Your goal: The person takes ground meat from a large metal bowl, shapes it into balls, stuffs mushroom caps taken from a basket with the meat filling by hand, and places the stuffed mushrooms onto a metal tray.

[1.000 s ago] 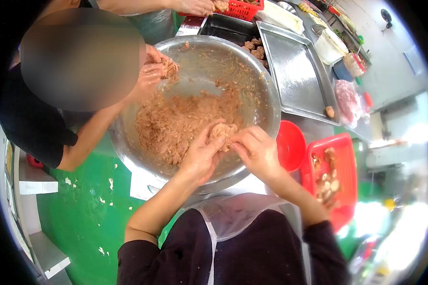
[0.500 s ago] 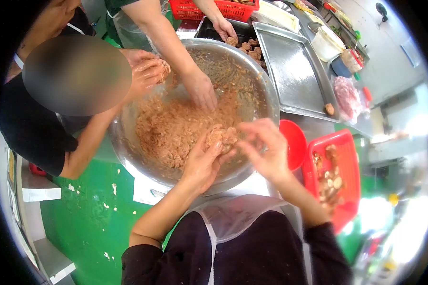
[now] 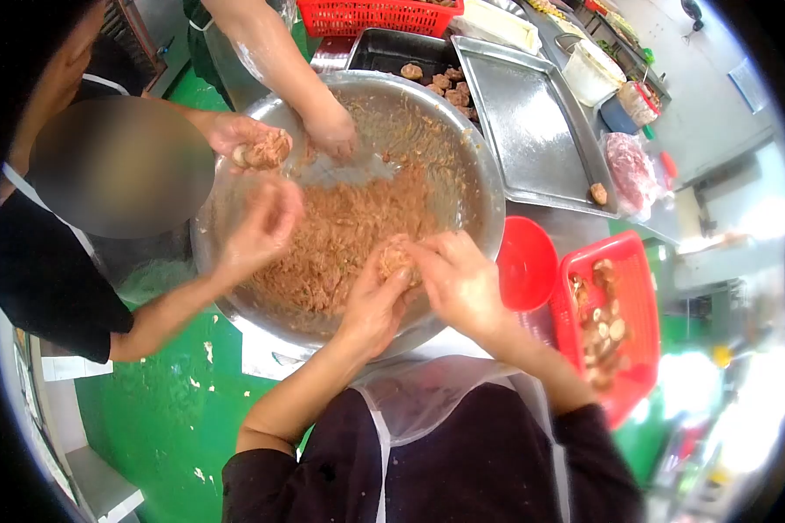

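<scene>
My left hand (image 3: 377,301) is curled under a lump of minced mixture (image 3: 396,260) above the near side of a wide metal bowl (image 3: 490,187). My right hand (image 3: 452,277) has its fingers pressed onto the lump from the right. Pinkish-brown mixture (image 3: 340,227) is spread over the bowl's bottom. On the left, a co-worker holds another lump (image 3: 267,150) in one hand, the other hand (image 3: 275,213) apart below it. A second co-worker's hand (image 3: 331,131) reaches into the bowl's far side.
A black tray (image 3: 379,54) with several shaped lumps and an empty-looking metal tray (image 3: 532,122) with one lump (image 3: 598,193) lie beyond the bowl. A red bowl (image 3: 528,261) and a red basket (image 3: 641,305) of sliced pieces stand right. A red crate (image 3: 366,17) is behind.
My right hand has come back onto the lump after lifting away. The left co-worker's hands have parted. The second co-worker's hand came into the bowl, and another lump lies in the black tray.
</scene>
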A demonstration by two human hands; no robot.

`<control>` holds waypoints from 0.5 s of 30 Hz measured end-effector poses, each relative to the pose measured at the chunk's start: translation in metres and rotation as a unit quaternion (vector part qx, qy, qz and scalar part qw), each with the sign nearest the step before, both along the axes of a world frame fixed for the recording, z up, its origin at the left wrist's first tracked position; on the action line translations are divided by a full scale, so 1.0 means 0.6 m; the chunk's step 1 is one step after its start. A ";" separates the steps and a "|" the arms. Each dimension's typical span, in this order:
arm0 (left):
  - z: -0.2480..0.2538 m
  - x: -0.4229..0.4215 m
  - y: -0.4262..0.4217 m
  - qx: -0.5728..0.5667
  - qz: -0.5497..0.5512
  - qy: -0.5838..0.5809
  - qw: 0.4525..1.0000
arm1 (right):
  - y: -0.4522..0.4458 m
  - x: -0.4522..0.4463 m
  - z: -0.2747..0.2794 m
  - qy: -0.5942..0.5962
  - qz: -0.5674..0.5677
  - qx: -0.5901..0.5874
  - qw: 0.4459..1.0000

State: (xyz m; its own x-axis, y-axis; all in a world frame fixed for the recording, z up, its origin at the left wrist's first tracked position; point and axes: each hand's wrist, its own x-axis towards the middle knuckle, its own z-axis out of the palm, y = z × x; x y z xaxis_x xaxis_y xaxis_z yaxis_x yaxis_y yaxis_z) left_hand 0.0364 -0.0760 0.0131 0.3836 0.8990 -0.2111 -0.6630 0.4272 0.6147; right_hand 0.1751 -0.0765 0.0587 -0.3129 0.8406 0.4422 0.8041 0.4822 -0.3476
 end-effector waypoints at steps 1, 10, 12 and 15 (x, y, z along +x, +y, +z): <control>0.000 0.000 0.003 -0.003 -0.011 -0.012 1.000 | 0.001 0.006 0.002 0.031 -0.015 -0.010 0.999; 0.040 -0.003 -0.001 -0.041 -0.100 -0.052 0.993 | 0.003 0.000 -0.007 0.054 0.067 0.001 0.996; 0.039 -0.001 -0.006 -0.030 -0.095 -0.073 0.992 | 0.008 0.005 -0.046 0.123 0.061 0.016 0.990; 0.030 0.002 -0.012 -0.018 -0.085 -0.086 0.993 | 0.005 0.000 -0.066 0.211 0.042 0.027 0.976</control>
